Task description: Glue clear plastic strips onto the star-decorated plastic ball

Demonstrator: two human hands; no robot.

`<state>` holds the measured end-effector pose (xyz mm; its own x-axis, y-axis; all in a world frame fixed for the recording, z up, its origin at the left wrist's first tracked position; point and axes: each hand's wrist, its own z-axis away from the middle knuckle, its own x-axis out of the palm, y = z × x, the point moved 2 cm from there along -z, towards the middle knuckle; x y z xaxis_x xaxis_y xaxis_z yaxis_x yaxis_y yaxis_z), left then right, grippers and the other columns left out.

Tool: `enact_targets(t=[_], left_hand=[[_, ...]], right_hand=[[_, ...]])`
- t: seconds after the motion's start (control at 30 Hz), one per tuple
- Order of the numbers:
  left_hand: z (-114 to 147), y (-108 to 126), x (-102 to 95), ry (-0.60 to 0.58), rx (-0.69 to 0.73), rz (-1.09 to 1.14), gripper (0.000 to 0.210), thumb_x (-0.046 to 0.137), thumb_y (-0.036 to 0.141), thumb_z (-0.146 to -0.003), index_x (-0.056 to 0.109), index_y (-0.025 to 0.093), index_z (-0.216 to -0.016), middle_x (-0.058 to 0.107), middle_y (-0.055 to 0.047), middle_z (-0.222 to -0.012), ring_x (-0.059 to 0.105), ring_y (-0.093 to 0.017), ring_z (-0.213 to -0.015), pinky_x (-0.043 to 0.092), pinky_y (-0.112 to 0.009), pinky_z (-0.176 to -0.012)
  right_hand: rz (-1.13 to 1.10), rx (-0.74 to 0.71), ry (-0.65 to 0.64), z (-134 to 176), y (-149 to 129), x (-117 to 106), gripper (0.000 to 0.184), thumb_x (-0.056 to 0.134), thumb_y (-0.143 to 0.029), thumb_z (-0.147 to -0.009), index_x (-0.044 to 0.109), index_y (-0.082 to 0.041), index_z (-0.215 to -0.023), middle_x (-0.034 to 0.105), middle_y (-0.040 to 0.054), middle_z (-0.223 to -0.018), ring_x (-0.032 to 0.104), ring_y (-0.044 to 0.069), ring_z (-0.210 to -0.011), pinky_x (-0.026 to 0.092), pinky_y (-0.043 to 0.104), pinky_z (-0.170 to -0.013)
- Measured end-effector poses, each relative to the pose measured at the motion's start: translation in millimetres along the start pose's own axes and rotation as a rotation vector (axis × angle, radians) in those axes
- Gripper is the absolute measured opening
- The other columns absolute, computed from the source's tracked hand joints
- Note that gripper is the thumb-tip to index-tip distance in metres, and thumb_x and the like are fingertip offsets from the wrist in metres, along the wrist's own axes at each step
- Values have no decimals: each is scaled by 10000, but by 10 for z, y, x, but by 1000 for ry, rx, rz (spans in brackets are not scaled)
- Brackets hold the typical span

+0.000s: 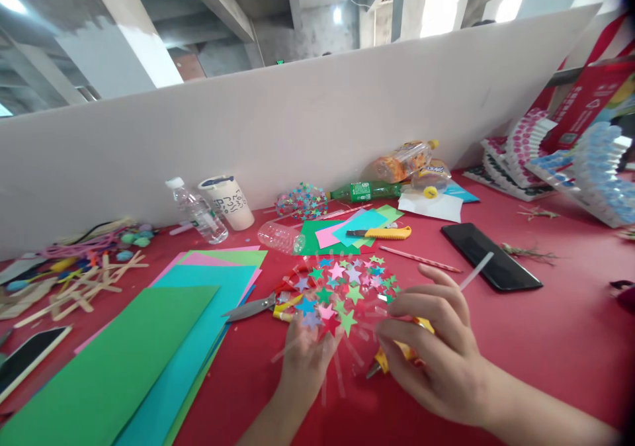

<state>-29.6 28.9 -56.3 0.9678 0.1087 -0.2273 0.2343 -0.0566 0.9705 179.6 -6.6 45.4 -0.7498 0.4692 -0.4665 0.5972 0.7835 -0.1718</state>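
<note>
In the head view, our left hand (308,352) grips the star ball (325,295) from below, its fingers mostly hidden under the stars. Clear strips (340,374) fan out around that hand. Our right hand (441,343) bends its fingers just right of the ball; we cannot tell whether they pinch anything. What looks like a glue gun (383,358) shows partly behind the right thumb, and a clear stick (477,270) juts out past the knuckles. To work well, we should hold the ball lightly and steadily so no strip bends, turn it rather than reach across it, and mind the nozzle near our skin. The scissors (251,309), just beyond the left hand's outer side, could snag a strip.
</note>
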Motion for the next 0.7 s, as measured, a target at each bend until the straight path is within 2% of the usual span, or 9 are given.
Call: enact_targets(t=[0.07,0.17,0.3,0.43,0.6,0.7], left_hand=[[8,31,8,19,-53,81,309,738,479,-632,666,290,-866,737,-84,-931,600,-371,-1116,511,-493,-922],[20,63,1,34,-133,155,305,753,459,-613,673,298,-859,731,-74,-896,628,-365,-1067,534,-458,-873],[23,90,-29,48,-159,135,295,799,423,-560,659,292,-785,725,-72,-880,640,-338,-1044,535,-407,-863],[23,177,37,36,-191,204,338,776,417,-590,615,271,-849,718,-74,-876,685,-297,-901,547,-426,-826],[34,361,171,-21,-184,328,300,738,418,-637,541,253,-790,695,-45,-816,691,-254,-828,549,-410,-816],[47,434,176,-9,-223,396,355,770,393,-604,522,249,-815,677,-27,-818,687,-240,-835,553,-393,-804]], right_hand=[[42,-25,-19,16,-13,23,263,632,-63,-770,633,-183,-1003,557,46,-983,499,207,-958,310,534,-1049],[84,-56,-53,38,-25,44,284,631,-89,-789,645,-205,-1048,550,50,-1025,488,212,-1001,289,532,-1067],[83,-86,-75,51,-30,54,205,634,-94,-779,663,-202,-952,579,37,-999,500,198,-995,266,533,-1096],[68,-112,-99,55,-42,83,102,657,-168,-781,656,-198,-878,618,24,-991,514,199,-1028,219,534,-1130],[144,-154,-87,73,-29,126,157,669,-92,-777,664,-177,-909,652,33,-1042,495,205,-1106,204,524,-1147],[148,-165,-91,92,-9,142,158,651,-68,-789,672,-169,-909,656,32,-1070,497,209,-1109,211,539,-1145]])
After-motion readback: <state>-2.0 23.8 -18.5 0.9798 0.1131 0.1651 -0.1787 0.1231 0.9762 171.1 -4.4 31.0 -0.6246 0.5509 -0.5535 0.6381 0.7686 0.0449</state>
